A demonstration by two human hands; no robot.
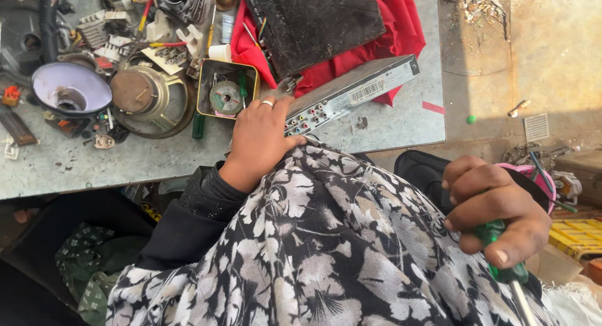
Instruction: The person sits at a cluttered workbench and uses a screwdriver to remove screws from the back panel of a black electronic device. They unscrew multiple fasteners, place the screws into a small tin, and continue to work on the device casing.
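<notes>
Head view. My left hand (260, 138) rests palm down on the rear corner of the silver player unit (348, 93), fingers curled over its edge beside the row of coloured sockets, steadying it rather than lifting it. A ring shows on one finger. The unit lies tilted at the near edge of the grey worktable (401, 122), partly on a red cloth (401, 31), with a dark flat cover panel (313, 19) lying on the cloth behind it.

My right hand (495, 210) is clenched around the green handle of a screwdriver (501, 254), held low over my lap and well apart from the unit; the metal shaft points down and away, towards the bottom of the frame. The tip is out of view.

Progress, as I judge it: the tool is in hand and the unit is braced, but the screwdriver is not at any screw. Whether the dark panel is this unit's own lid I cannot tell, so I cannot say how much of the casing is already open.

Other items: a square tin (227, 88) of small parts just beside my left hand, a loudspeaker (147, 100) and a pale funnel-shaped reflector (70, 89) further left, among loose scrap.
</notes>
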